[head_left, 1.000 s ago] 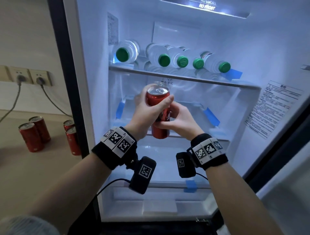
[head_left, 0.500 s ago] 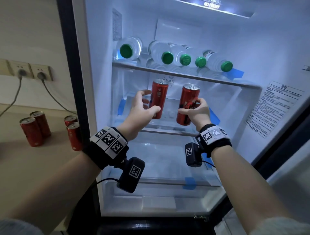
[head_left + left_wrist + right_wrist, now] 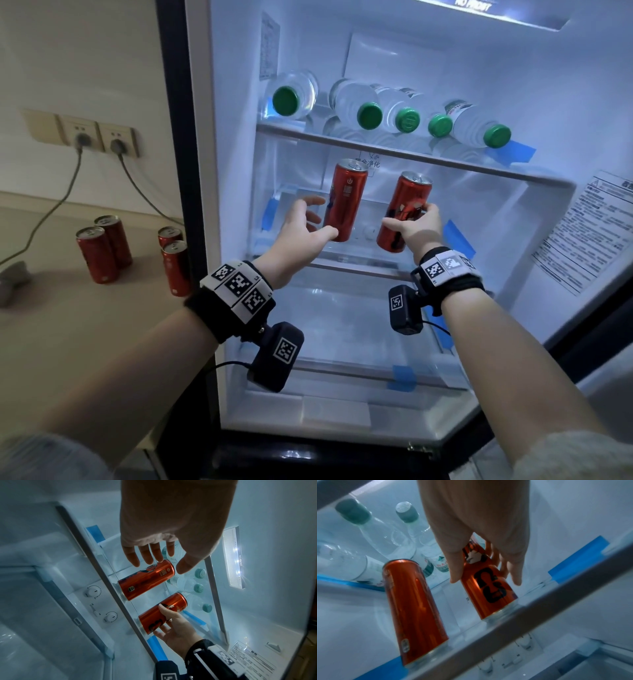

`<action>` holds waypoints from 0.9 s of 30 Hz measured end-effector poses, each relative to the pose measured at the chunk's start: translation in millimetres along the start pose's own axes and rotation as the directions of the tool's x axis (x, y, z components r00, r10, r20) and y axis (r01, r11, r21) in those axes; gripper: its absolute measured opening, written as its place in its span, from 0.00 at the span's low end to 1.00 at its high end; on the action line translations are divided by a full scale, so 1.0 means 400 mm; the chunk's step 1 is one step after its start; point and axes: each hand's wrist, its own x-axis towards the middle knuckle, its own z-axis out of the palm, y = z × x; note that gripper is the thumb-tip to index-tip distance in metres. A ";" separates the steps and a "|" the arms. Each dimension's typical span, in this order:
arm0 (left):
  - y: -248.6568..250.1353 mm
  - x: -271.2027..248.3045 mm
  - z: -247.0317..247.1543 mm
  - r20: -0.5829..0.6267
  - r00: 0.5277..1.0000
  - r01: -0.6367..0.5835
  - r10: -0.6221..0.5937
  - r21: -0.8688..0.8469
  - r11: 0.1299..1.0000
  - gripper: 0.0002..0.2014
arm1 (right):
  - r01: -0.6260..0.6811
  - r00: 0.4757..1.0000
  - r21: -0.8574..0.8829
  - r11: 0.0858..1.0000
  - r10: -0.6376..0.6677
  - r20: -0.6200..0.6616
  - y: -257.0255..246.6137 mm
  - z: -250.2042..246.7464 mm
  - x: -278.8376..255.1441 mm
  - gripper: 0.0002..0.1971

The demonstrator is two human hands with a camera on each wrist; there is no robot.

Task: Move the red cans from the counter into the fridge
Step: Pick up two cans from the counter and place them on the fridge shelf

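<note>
Two red cans are inside the fridge on the middle glass shelf (image 3: 346, 265). The left can (image 3: 346, 200) (image 3: 147, 580) (image 3: 414, 608) stands upright on its own. My left hand (image 3: 318, 219) (image 3: 159, 561) hovers just beside it with the fingers spread and straight; I cannot tell whether the thumb still touches the can. My right hand (image 3: 411, 221) (image 3: 486, 574) grips the right can (image 3: 402, 212) (image 3: 163, 612) (image 3: 488, 588), which leans slightly with its base at the shelf. Several more red cans (image 3: 102, 253) stand on the counter (image 3: 68, 342) to the left.
Water bottles with green caps (image 3: 370, 114) lie on the shelf above the cans. Blue tape (image 3: 459, 236) marks the shelf edges. The fridge's dark side frame (image 3: 178, 171) stands between the counter cans and the inside. Two plugged wall sockets (image 3: 99, 137) trail cords onto the counter.
A second ago both hands were together at one can in front of the shelf. They have since spread apart and reached in; the left can now stands on the shelf and my left fingers have loosened.
</note>
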 end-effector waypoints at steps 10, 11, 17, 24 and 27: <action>0.001 -0.020 0.027 -0.034 0.999 -0.012 0.009 -0.082 0.997 0.06 | 0.449 0.838 0.061 0.892 -0.396 -0.374 -0.032 0.010 -0.185 0.11; 0.001 -0.026 0.028 -0.042 0.999 -0.029 0.025 -0.095 0.995 0.08 | 0.507 0.826 0.079 0.858 -0.458 -0.329 -0.026 0.017 -0.212 0.10; 0.034 -0.096 0.012 0.038 0.987 -0.149 0.159 -0.192 0.970 0.14 | 0.619 0.749 0.262 0.740 -0.657 0.087 0.060 0.105 -0.398 0.04; 0.030 -0.187 -0.067 0.008 0.980 -0.193 0.200 -0.227 0.955 0.12 | 0.555 0.631 0.424 0.716 -0.694 0.346 0.096 0.214 -0.568 0.05; 0.013 -0.230 -0.125 -0.011 0.983 -0.181 0.183 -0.217 0.959 0.10 | 0.545 0.545 0.466 0.697 -0.717 0.434 0.105 0.260 -0.642 0.05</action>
